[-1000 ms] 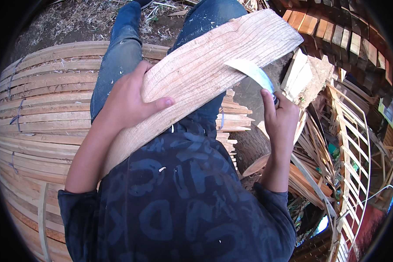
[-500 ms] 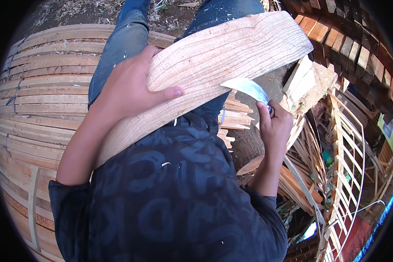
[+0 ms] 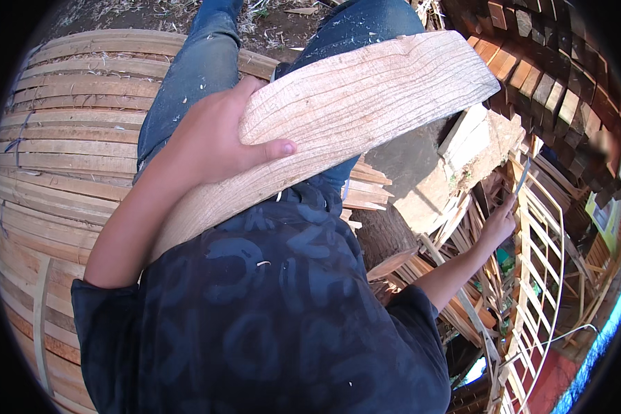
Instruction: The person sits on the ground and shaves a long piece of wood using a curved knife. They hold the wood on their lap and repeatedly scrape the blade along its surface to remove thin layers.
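Observation:
A broad, pale wooden board (image 3: 372, 96) lies slantwise across my lap, its near end against my body and its squared far end beyond my right knee. My left hand (image 3: 217, 134) is wrapped round its left edge, with the thumb lying on the top face and the fingers hidden behind. Out to the right, well apart from the board, my right hand (image 3: 501, 222) is closed round the handle of a curved-blade knife (image 3: 522, 176). The blade points up and away and is seen nearly edge-on.
Long bundled wooden strips (image 3: 76, 148) lie on the left. A wooden block (image 3: 428, 193) stands right of my lap. Further right are loose slats (image 3: 462, 255), a ladder-like wooden frame (image 3: 538, 276) and stacked wood pieces (image 3: 531, 79). Shavings litter the ground ahead.
My right hand has swung the knife from the board's near edge out to the right, arm stretched. My left hand keeps its grip; the board has shifted slightly in view.

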The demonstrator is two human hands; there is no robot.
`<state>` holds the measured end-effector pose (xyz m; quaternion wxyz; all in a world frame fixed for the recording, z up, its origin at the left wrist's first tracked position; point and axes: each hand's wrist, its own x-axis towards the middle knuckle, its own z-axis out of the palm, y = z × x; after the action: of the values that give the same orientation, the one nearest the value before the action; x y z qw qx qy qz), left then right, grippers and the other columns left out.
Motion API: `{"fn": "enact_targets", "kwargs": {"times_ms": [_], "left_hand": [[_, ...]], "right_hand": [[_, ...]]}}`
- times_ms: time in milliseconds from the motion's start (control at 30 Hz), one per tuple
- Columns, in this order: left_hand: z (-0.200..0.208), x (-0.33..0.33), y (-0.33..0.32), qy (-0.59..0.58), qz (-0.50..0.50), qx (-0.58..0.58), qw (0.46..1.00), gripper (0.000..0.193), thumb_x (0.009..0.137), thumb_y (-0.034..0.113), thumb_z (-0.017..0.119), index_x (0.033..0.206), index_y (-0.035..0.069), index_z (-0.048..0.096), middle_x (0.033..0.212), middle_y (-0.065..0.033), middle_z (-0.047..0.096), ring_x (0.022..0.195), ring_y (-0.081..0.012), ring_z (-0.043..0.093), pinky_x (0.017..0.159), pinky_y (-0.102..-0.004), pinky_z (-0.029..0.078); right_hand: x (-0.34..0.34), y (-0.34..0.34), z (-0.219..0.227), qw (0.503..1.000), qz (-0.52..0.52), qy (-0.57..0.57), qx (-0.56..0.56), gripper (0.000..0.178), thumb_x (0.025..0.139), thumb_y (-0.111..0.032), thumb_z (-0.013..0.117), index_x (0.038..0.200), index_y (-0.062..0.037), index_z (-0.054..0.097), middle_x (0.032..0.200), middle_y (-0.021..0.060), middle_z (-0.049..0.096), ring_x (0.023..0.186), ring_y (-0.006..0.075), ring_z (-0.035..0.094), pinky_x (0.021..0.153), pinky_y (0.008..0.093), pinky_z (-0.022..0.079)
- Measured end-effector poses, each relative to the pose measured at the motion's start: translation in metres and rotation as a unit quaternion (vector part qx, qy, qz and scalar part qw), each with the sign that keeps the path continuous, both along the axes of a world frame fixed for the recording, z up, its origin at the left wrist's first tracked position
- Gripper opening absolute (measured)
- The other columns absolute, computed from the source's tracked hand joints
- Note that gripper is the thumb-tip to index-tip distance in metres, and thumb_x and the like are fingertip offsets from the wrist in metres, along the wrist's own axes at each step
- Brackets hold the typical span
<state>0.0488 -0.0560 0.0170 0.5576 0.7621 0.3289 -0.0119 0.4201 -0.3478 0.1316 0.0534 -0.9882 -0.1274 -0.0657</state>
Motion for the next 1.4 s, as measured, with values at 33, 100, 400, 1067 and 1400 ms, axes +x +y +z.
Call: {"fn": "enact_targets", "kwargs": {"times_ms": [33,100,400,1067,1400], "left_hand": [[0.0,0.0,0.0,0.003,-0.001,-0.004,1.0,0.074,0.069,0.054,0.076,0.111,-0.003,0.055,0.094,-0.0253,0.065,0.091,-0.0399,0.065,0.079,-0.0445,0.05],[-0.002,-0.001,-0.003,0.01,-0.005,-0.013,1.0,0.073,0.069,0.054,0.076,0.11,-0.002,0.055,0.094,-0.0246,0.065,0.09,-0.0395,0.065,0.079,-0.0445,0.05],[0.007,0.005,0.0,0.034,-0.017,0.027,0.999,0.063,0.07,0.04,0.076,0.112,0.001,0.052,0.094,-0.024,0.064,0.09,-0.0388,0.064,0.079,-0.0414,0.048],[0.006,0.008,-0.003,0.037,-0.018,-0.01,0.999,0.063,0.071,0.04,0.074,0.114,-0.001,0.051,0.098,-0.0243,0.064,0.091,-0.0365,0.065,0.08,-0.0406,0.048],[-0.011,0.002,-0.001,-0.024,-0.006,-0.079,0.997,0.068,0.073,0.047,0.075,0.111,-0.005,0.053,0.094,-0.0256,0.065,0.091,-0.0358,0.066,0.081,-0.041,0.049]], "right_hand": [[-0.009,-0.002,0.013,0.999,-0.007,-0.002,0.043,0.069,0.098,-0.052,0.04,0.08,0.0096,0.065,0.06,0.0125,0.06,0.053,0.0169,0.047,0.052,0.037,0.035],[-0.03,0.01,0.015,0.996,0.046,0.058,0.053,0.064,0.099,-0.048,0.042,0.079,0.0087,0.064,0.06,0.0062,0.056,0.052,0.0148,0.042,0.049,0.033,0.031],[-0.13,0.092,-0.036,0.945,0.26,0.173,-0.095,0.051,0.079,-0.05,0.071,0.074,0.0006,0.067,0.047,0.0136,0.05,0.043,0.0279,0.053,0.045,0.035,0.041],[-0.133,0.098,-0.035,0.94,0.278,0.178,-0.081,0.054,0.088,-0.047,0.062,0.073,0.0042,0.062,0.048,0.0129,0.044,0.046,0.0229,0.044,0.049,0.0349,0.038],[-0.014,-0.001,0.015,0.998,-0.008,0.038,0.056,0.064,0.1,-0.043,0.044,0.06,0.0072,0.053,0.051,0.0011,0.04,0.049,0.0098,0.031,0.047,0.0314,0.023]]}}
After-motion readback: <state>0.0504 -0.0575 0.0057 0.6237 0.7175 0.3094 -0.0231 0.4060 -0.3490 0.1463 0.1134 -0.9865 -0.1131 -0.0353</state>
